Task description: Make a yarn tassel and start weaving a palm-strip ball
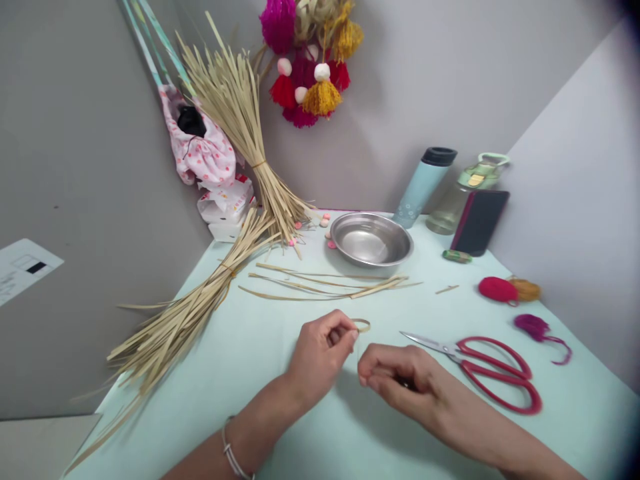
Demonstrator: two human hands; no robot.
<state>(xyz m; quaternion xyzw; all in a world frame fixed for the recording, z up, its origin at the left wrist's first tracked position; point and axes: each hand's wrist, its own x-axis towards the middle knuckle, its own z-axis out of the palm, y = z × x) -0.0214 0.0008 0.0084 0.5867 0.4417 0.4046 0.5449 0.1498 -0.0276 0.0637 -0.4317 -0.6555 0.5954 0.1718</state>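
Note:
Between thumb and forefinger, my left hand (pixel 325 347) pinches a small loop of straw (pixel 364 325) above the middle of the table. My right hand (pixel 405 380) is closed just to the right and slightly nearer to me, its thumb pressed to the fingers. A faint thin line seems to run between the hands, but what the right fingers grip is too small to make out. Right of that hand lie scissors with red handles (pixel 500 373), blades pointing left. Several loose straw strips (pixel 320 283) lie beyond both hands.
Two tied straw bundles (pixel 200 293) occupy the left side. At the back are a metal bowl (pixel 373 243), a blue tumbler (pixel 425 187), a green bottle (pixel 457 200) and a phone (pixel 480 223). Yarn balls (pixel 497 290) sit at right; tassels (pixel 313 73) hang on the wall.

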